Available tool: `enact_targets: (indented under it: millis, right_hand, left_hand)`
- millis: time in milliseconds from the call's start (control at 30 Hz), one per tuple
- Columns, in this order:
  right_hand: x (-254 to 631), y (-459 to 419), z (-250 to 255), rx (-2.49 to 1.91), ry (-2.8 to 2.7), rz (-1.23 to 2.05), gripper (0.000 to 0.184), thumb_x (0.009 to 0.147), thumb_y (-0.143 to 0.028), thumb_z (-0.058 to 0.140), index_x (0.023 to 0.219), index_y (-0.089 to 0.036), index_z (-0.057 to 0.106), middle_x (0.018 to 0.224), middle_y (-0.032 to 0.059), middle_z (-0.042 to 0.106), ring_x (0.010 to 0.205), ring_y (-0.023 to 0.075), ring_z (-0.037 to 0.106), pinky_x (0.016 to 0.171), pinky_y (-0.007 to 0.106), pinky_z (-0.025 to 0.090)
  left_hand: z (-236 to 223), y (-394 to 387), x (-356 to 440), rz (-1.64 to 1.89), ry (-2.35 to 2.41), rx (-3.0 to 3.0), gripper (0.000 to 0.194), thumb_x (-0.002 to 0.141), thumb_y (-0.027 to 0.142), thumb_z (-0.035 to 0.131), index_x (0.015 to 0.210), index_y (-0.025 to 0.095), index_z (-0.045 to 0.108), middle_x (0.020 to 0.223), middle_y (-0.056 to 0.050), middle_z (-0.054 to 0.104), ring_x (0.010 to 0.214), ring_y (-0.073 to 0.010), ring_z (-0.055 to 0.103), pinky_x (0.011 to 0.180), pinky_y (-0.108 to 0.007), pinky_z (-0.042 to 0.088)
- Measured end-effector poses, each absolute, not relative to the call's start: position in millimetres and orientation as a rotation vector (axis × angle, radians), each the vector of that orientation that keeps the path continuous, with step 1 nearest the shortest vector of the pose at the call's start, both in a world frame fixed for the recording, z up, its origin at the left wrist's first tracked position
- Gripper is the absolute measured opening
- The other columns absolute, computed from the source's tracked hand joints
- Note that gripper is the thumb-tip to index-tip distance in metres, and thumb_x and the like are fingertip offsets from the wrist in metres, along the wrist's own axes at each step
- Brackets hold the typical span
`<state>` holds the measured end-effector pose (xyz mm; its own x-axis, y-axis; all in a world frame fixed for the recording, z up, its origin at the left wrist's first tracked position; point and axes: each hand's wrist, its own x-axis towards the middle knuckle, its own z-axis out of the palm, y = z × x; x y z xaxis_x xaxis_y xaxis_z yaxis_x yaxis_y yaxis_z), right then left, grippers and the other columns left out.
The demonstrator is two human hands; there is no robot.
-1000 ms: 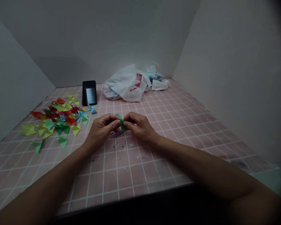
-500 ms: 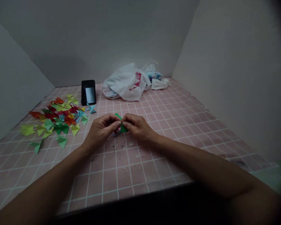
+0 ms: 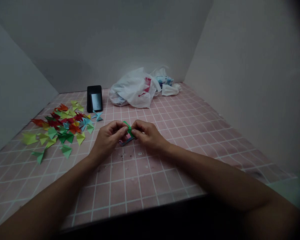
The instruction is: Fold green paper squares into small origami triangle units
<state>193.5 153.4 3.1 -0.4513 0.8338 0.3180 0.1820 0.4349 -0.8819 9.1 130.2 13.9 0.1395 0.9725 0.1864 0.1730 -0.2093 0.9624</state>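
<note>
"Head view first: what do your hands have?"

"Your left hand [image 3: 108, 138] and right hand [image 3: 147, 135] are both closed in tight pinches, and their fingertips meet on a folded green paper [image 3: 128, 128]. It sits at the center of the pink grid mat [image 3: 165, 180], raised just above a pink-and-blue paper piece [image 3: 125, 142]."

"What's your biggest risk there?"

"Your fingers hide most of the folded green paper, so you can't fully check its edges. If they don't line up, your crease could set crooked. Pull your hands apart too sharply and the paper could tear at the fold."

"And if your pinch loosens?"

"The fold could spring open, or the paper could drop onto the pink-and-blue paper piece and get mixed up with it."

"Anything nearby to watch?"

"Your colored paper triangles [image 3: 62, 128] lie in a loose heap to the left, well apart from your left hand. A wide swing of your left forearm [image 3: 60, 186] could scatter the nearest ones. The light is dim too, which makes small misalignments harder for you to spot."
</note>
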Motion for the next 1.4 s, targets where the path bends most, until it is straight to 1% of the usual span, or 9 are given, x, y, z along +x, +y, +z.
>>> enact_targets:
  millis: [100,267,533,633,733,867,1033,1233,1400]
  right_hand:
    - [195,155,5,-0.847,-1.957,0.972,0.016,0.088,-0.019,0.055,0.073,-0.02,0.05,0.071,-0.0021,0.053,0.069,0.0131,0.048,0.068,0.029,0.036]
    - [195,154,7,-0.793,-2.016,0.931,0.015,0.09,-0.021,0.053,0.075,-0.02,0.049,0.073,-0.0009,0.055,0.07,0.014,0.049,0.069,0.029,0.035]
    - [196,154,8,-0.867,-1.961,0.911,0.017,0.094,-0.025,0.05,0.078,-0.021,0.048,0.073,-0.0015,0.053,0.07,0.0143,0.048,0.069,0.029,0.035]
    - [198,159,7,-0.876,-1.994,0.903,0.017,0.091,-0.023,0.053,0.076,-0.02,0.048,0.073,-0.0013,0.054,0.071,0.0142,0.049,0.069,0.029,0.036]
    - [199,161,6,-0.84,-1.961,0.998,0.02,0.093,-0.027,0.053,0.074,-0.02,0.049,0.071,-0.0016,0.054,0.069,0.0135,0.049,0.067,0.028,0.037]
    - [199,162,3,-0.837,-1.809,1.206,0.036,0.1,-0.041,0.046,0.071,-0.02,0.05,0.064,-0.0019,0.053,0.06,0.0118,0.049,0.061,0.026,0.039]
    - [197,161,0,-0.832,-1.679,1.45,0.023,0.09,-0.037,0.061,0.077,-0.019,0.055,0.064,-0.0032,0.057,0.056,0.0108,0.052,0.057,0.025,0.042]
    - [196,160,1,-0.928,-1.756,1.173,0.022,0.088,-0.03,0.06,0.071,-0.019,0.052,0.061,-0.0035,0.054,0.058,0.0112,0.049,0.056,0.024,0.036]
    - [195,159,-2,-0.943,-1.742,1.187,0.029,0.094,-0.032,0.051,0.067,-0.02,0.049,0.06,-0.0031,0.053,0.057,0.0116,0.048,0.059,0.026,0.037]
  left_hand:
    - [16,132,5,1.134,1.186,1.794,0.016,0.087,0.034,0.069,0.088,0.018,0.072,0.069,0.0,0.068,0.059,-0.0134,0.063,0.057,-0.024,0.05]
    - [25,129,5,1.09,1.276,2.17,0.016,0.087,0.027,0.065,0.073,0.02,0.067,0.064,0.0,0.065,0.064,-0.0149,0.061,0.064,-0.027,0.045]
    - [24,126,8,1.013,1.305,2.006,0.027,0.092,0.034,0.057,0.07,0.02,0.062,0.056,0.002,0.061,0.052,-0.0127,0.053,0.054,-0.025,0.039]
    - [22,128,7,0.981,1.262,2.044,0.024,0.09,0.033,0.059,0.071,0.02,0.064,0.056,0.002,0.061,0.053,-0.0123,0.053,0.055,-0.025,0.039]
    - [22,127,9,0.984,1.257,1.978,0.023,0.089,0.034,0.062,0.071,0.019,0.065,0.056,0.002,0.062,0.053,-0.0123,0.054,0.054,-0.024,0.039]
    - [20,125,12,1.09,1.293,1.731,0.028,0.088,0.039,0.064,0.069,0.019,0.063,0.056,0.001,0.062,0.052,-0.0123,0.055,0.053,-0.024,0.041]
    - [15,124,15,1.101,1.259,1.528,0.03,0.085,0.044,0.068,0.07,0.019,0.063,0.056,0.001,0.06,0.049,-0.0121,0.053,0.05,-0.024,0.041]
    - [17,122,14,1.032,1.316,1.738,0.03,0.092,0.039,0.06,0.069,0.019,0.061,0.057,0.003,0.057,0.052,-0.0119,0.049,0.053,-0.024,0.037]
    - [15,124,13,1.029,1.347,1.817,0.032,0.094,0.038,0.055,0.068,0.02,0.058,0.059,0.002,0.055,0.057,-0.0137,0.05,0.054,-0.025,0.036]
